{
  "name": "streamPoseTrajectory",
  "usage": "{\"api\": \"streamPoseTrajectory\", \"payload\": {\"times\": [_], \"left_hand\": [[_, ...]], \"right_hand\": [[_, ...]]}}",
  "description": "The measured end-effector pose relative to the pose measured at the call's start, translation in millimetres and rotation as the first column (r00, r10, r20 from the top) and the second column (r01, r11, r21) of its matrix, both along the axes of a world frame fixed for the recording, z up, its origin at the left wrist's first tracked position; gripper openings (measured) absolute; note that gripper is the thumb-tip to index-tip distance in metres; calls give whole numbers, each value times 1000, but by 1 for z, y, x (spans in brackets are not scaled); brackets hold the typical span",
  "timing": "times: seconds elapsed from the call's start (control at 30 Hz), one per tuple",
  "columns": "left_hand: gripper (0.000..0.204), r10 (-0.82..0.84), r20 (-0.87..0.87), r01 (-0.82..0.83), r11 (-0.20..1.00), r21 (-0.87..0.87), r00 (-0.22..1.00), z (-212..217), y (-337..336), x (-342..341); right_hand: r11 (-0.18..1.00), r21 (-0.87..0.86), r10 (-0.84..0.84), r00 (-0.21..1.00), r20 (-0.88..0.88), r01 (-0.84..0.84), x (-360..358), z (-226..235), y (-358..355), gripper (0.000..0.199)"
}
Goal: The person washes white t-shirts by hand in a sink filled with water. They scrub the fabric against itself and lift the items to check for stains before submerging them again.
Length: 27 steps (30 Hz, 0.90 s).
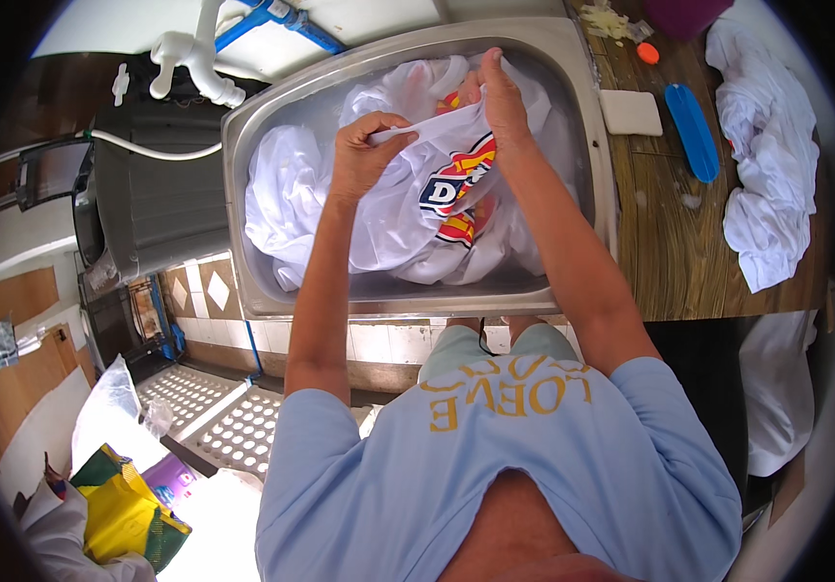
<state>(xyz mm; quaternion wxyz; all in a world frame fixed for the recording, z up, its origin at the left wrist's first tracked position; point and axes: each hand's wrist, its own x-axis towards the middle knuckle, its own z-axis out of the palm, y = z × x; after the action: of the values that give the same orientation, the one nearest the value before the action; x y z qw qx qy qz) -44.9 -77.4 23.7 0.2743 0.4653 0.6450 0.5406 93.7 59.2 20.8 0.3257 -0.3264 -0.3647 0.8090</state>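
Observation:
A steel sink [243, 194] holds wet white clothing. My left hand [364, 150] grips a fold of a white shirt with a red, blue and yellow print [451, 184], pinching its edge. My right hand [500, 97] holds the same shirt higher up, near the far side of the sink. The cloth stretches between both hands above the other white garments [282, 194] lying in the basin.
A wooden counter [670, 252] lies right of the sink with a white soap bar [631, 112], a blue brush [694, 131], an orange cap [647, 52] and a crumpled white garment [771, 165]. White pipes [194, 58] and a dark bin [156, 194] stand left. Bags [127, 504] lie on the floor.

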Motion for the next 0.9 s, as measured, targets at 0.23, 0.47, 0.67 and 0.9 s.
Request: {"api": "streamPoseTrajectory", "payload": {"times": [0.23,0.47,0.67,0.9], "left_hand": [[21,265,-238,-185,932,313,935,-21,-8,21],[23,347,-330,-195,888,415,878,-19,-8,14],[20,132,205,-195,925,326,970,-11,-8,8],[11,61,745,-143,989,47,665,-19,-10,-9]], "right_hand": [[994,11,103,946,-306,-104,-5,-7,1,64],[975,120,217,924,-315,-188,-8,-4,-7,63],[985,13,165,934,-317,-170,-11,-3,-8,61],[996,-22,85,994,66,-84,-14,-14,-6,60]]}}
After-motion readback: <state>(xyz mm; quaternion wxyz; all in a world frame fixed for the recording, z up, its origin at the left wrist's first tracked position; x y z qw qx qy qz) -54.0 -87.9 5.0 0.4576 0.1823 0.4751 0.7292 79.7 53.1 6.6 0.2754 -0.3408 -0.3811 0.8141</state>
